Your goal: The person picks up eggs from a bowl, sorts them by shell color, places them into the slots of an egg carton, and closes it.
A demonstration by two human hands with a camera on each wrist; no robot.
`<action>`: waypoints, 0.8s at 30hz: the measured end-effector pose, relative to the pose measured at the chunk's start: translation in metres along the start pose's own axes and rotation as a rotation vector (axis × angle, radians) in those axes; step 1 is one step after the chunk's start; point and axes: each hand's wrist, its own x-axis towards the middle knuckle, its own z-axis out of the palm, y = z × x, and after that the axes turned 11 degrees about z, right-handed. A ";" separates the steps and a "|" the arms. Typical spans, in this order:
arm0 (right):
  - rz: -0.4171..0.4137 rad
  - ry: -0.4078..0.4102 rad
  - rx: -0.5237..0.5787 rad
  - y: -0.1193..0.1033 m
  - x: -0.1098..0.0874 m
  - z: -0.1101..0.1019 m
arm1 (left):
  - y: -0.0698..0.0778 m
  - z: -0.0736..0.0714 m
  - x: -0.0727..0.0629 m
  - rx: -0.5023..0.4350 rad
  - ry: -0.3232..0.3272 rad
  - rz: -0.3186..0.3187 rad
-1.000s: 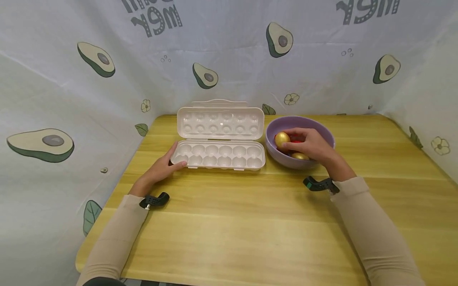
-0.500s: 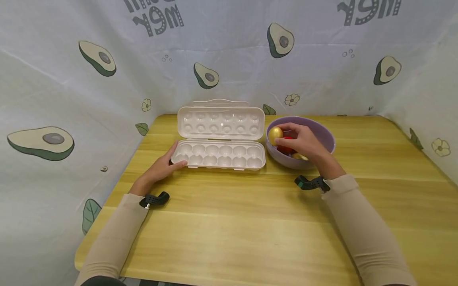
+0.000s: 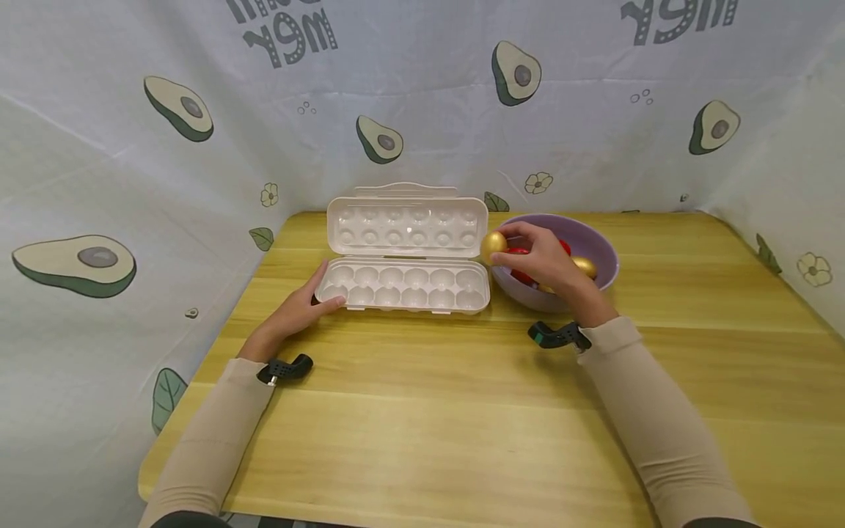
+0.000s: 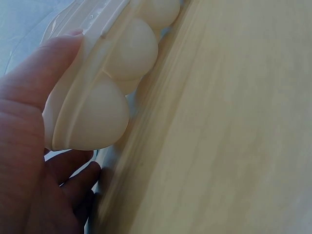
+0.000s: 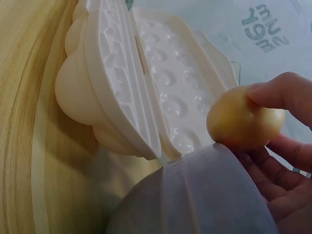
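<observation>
My right hand (image 3: 544,257) pinches a golden egg (image 3: 494,248) between thumb and fingers, at the left rim of the purple bowl (image 3: 597,249). In the right wrist view the egg (image 5: 243,119) is just above that rim. Red eggs (image 3: 521,273) and golden eggs (image 3: 584,267) lie in the bowl, partly hidden by the hand. A cream plastic egg box (image 3: 407,259) stands with its lid (image 3: 407,226) up and its cups bare. My left hand (image 3: 297,312) holds the box's left end, thumb over the rim; in the left wrist view the fingers (image 4: 73,180) bend below the end cup.
The box and bowl stand side by side towards the back of a wooden table (image 3: 422,411). A white curtain (image 3: 436,95) printed with avocados hangs behind and at both sides. Each wrist wears a black camera mount (image 3: 557,335).
My right hand has moved left, bringing the golden egg from inside the bowl to its left rim. More eggs show in the bowl. The left hand has stayed put.
</observation>
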 end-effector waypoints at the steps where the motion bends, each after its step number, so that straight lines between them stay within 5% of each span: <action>1: -0.006 0.003 -0.008 0.000 0.000 0.001 | -0.001 0.000 0.000 0.003 0.004 0.006; 13: -0.022 -0.014 -0.111 0.005 -0.002 0.010 | -0.007 0.012 -0.003 0.009 0.010 0.024; 24: -0.039 0.063 -0.282 0.000 0.004 0.014 | -0.003 0.002 0.000 0.047 0.021 0.033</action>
